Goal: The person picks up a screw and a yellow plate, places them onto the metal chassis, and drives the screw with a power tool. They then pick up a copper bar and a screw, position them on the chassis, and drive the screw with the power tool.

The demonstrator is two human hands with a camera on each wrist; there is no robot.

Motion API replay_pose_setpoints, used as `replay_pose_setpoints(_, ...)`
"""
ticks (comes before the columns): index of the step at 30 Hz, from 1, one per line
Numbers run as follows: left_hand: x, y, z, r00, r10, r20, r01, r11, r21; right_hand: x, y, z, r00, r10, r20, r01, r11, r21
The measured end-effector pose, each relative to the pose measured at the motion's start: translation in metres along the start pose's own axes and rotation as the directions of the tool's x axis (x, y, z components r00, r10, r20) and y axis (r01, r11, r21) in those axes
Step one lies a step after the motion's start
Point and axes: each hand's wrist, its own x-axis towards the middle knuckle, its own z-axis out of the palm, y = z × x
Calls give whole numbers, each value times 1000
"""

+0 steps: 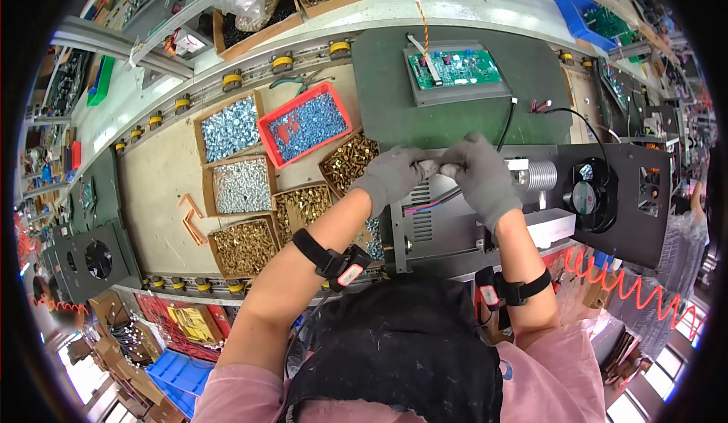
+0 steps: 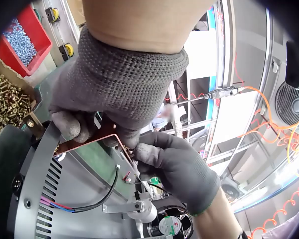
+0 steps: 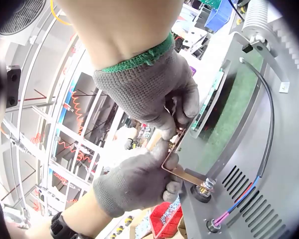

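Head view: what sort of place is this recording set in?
Most likely an electronics assembly line in a factory. Open boxes of screws sit on a conveyor bench, a green circuit board lies ahead, and both gloved hands work at a metal chassis with a fan.

Both gloved hands meet far out in front of the body, forearms bare and angled inward, left hand [image 1: 393,174] and right hand [image 1: 479,176] with fingers [image 2: 70,124] curled in a pinch, fingertips nearly touching.
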Motion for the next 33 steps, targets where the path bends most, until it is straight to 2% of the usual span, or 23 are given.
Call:
replay_pose_setpoints(2,1,-4,3,1000,5,-25,-5,1000,-3,5,-1,-3,997,-9,-70,5,999,-50)
replay_pose_setpoints(4,-1,-1,2,1000,-26,1,26,1000,-4,10,16,1,997,49,66,-57,990,125)
replay_pose_setpoints(5,-1,2,2,1000,-23,3,23,1000,3,20,21,1,997,52,61,-59,990,129)
replay_pose_setpoints(6,-2,4,1,999,-53,8,53,999,2,35,27,1,943,93,319,-113,993,44)
replay_pose_setpoints(7,-3,6,0,997,-81,9,81,997,4,48,33,-1,824,143,548,-138,989,-50)
replay_pose_setpoints(8,-4,8,-1,998,-62,-15,63,998,26,56,38,-3,787,114,607,-107,993,-48)
replay_pose_setpoints(12,-9,-9,-3,1000,-18,9,18,998,-61,47,27,-14,780,88,619,-67,996,-57)
replay_pose_setpoints(13,-17,-16,-3,995,-61,-78,46,983,-177,34,36,-10,907,14,421,-109,973,202)
replay_pose_setpoints(14,-26,-24,-2,982,-111,-153,62,953,-296,21,44,-10,982,-3,189,-84,890,448)
replay_pose_setpoints(15,-39,-30,-4,970,-131,-207,81,970,-231,8,45,-18,984,6,178,-85,893,442)
replay_pose_setpoints(16,-53,-36,-6,956,-142,-258,102,981,-163,-6,44,-29,993,36,109,-110,560,821)
replay_pose_setpoints(17,-61,-53,2,963,-179,-201,161,982,-102,-23,44,-41,994,99,49,-58,89,994)
replay_pose_setpoints(18,-66,-73,17,966,-215,-143,212,977,-36,-42,41,-52,999,50,-19,31,-246,969)
replay_pose_setpoints(19,-74,-90,32,986,-160,-54,163,986,39,-61,38,-64,994,20,-109,102,-553,827)
replay_pose_setpoints(20,-84,-100,49,993,-113,41,107,988,113,-80,36,-76,985,26,-172,155,-579,800)
replay_pose_setpoints(22,-101,-100,84,991,-129,-43,136,919,370,-120,34,-94,961,50,-274,259,-517,816)
replay_pose_setpoints(23,-103,-100,92,996,-92,-9,89,920,381,-142,40,-102,947,56,-315,304,-466,831)
replay_pose_setpoints(25,-104,-105,108,985,-52,166,-94,644,760,-194,57,-116,897,220,-383,436,-299,849)
replay_pose_setpoints(27,-101,-110,132,987,-29,158,-105,626,773,-249,91,-127,820,363,-444,506,-94,857)
replay_pose_setpoints(28,-97,-118,143,968,-169,185,-8,717,697,-279,118,-130,743,503,-441,478,61,876)
replay_pose_setpoints(29,-94,-127,152,925,-308,223,111,779,617,-309,148,-128,644,624,-442,416,200,887)
replay_pose_setpoints(31,-91,-136,159,947,-271,170,103,761,641,-356,210,-113,405,854,-327,158,287,945)
replay_pose_setpoints(33,-90,-132,151,949,-239,207,48,755,654,-395,272,-85,252,946,-205,-395,294,871)
